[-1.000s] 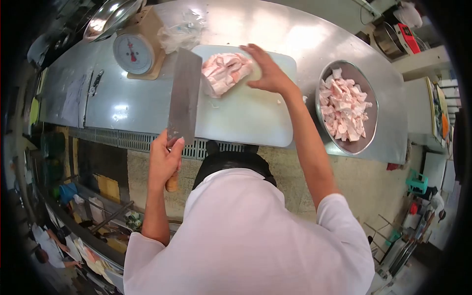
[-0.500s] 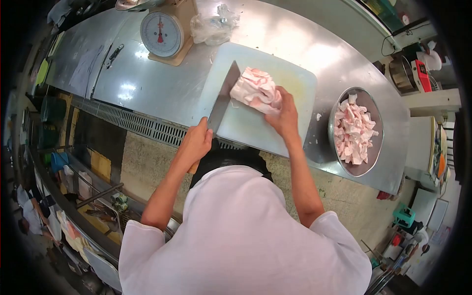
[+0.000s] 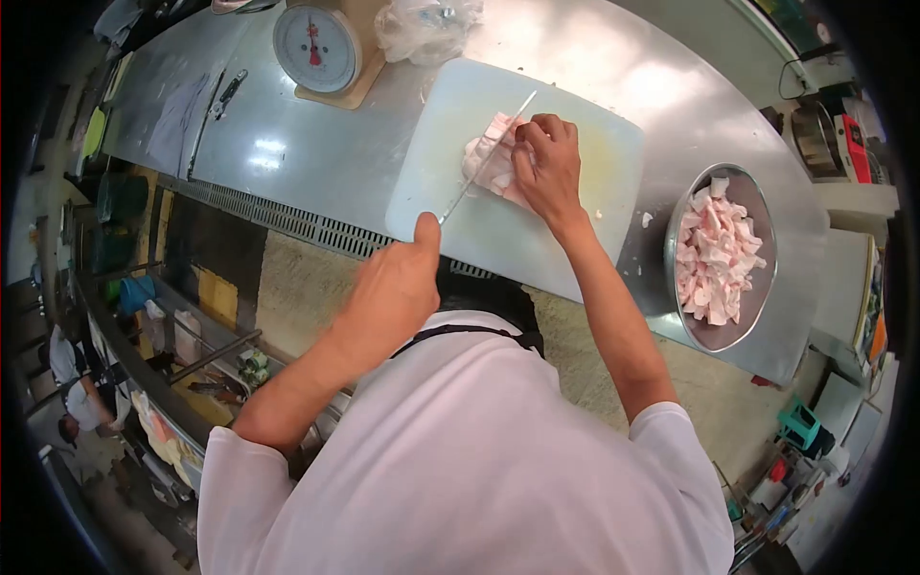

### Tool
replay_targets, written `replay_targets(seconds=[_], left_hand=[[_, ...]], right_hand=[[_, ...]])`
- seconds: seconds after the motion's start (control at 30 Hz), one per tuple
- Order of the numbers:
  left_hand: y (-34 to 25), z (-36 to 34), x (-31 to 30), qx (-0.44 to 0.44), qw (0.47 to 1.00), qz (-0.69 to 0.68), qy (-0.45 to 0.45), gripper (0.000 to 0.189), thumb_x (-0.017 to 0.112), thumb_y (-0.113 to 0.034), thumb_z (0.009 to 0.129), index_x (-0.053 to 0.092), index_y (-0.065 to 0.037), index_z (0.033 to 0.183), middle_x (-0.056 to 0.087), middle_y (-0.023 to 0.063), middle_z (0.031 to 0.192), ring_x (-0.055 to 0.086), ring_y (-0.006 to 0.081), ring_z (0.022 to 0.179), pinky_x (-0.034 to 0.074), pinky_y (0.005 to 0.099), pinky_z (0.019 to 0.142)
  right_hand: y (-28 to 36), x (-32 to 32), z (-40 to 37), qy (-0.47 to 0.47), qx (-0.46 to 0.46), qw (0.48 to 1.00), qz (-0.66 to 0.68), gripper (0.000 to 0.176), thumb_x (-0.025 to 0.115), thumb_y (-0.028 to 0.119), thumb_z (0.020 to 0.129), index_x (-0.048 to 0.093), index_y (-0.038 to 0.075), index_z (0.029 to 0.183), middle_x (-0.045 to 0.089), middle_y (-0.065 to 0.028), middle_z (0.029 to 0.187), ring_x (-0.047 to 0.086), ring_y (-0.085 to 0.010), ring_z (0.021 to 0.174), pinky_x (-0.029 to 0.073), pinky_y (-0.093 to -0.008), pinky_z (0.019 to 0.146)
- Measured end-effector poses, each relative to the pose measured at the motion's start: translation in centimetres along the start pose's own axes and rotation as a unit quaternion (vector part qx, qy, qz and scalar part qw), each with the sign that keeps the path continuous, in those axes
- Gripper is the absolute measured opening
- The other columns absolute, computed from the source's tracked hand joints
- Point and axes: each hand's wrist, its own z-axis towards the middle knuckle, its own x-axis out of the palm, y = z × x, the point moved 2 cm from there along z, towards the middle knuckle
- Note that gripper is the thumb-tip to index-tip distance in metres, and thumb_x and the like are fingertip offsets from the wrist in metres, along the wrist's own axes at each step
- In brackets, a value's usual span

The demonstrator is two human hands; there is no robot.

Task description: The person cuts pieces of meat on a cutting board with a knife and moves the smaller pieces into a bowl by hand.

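My left hand (image 3: 393, 297) is closed around the handle of a knife (image 3: 489, 163). Seen nearly edge-on, the long blade slants up and right across a piece of pale pink, fatty meat (image 3: 491, 171). My right hand (image 3: 551, 168) presses the meat with curled fingers, just right of the blade, and hides part of it. Under the meat lies a white cutting board (image 3: 613, 163) with a yellowish stain on its right side. A metal bowl (image 3: 767, 292) heaped with cut pale pink pieces (image 3: 717, 254) stands to the right of the board.
A dial scale (image 3: 316, 53) and a crumpled clear plastic bag (image 3: 426, 29) sit at the back of the steel table (image 3: 297, 182). A small dark tool (image 3: 228, 94) lies at the left. A person (image 3: 86, 383) is visible far left, beyond a railing.
The knife has swung from the left of the meat onto it, its blade turning from flat-on to edge-on. My right hand has shifted from the meat's right end to curl over its top.
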Motion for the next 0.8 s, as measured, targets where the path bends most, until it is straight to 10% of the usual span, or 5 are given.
replay_targets(seconds=[0.53, 0.8], left_hand=[[0.4, 14.0, 4.6, 0.069, 0.997, -0.035, -0.024, 0.035, 0.051, 0.008, 0.077, 0.035, 0.008, 0.107, 0.060, 0.0294, 0.069, 0.061, 0.0504, 0.069, 0.048, 0.0575, 0.062], [0.1, 5.7, 0.8, -0.051, 0.991, 0.010, 0.121, 0.039, 0.054, 0.008, 0.075, 0.036, 0.008, 0.110, 0.060, 0.0305, 0.072, 0.060, 0.0506, 0.072, 0.046, 0.0587, 0.064]], right_hand=[[-0.5, 1.3, -0.2, -0.042, 0.036, 0.998, 0.042, 0.014, 0.063, 0.005, 0.068, 0.062, 0.009, 0.081, 0.063, -0.0030, 0.095, 0.053, -0.0287, 0.093, 0.043, -0.0397, 0.079], [-0.8, 1.5, -0.2, -0.057, 0.054, 0.997, 0.009, 0.012, 0.063, 0.005, 0.069, 0.063, 0.008, 0.080, 0.063, -0.0039, 0.094, 0.054, -0.0285, 0.092, 0.045, -0.0397, 0.078]])
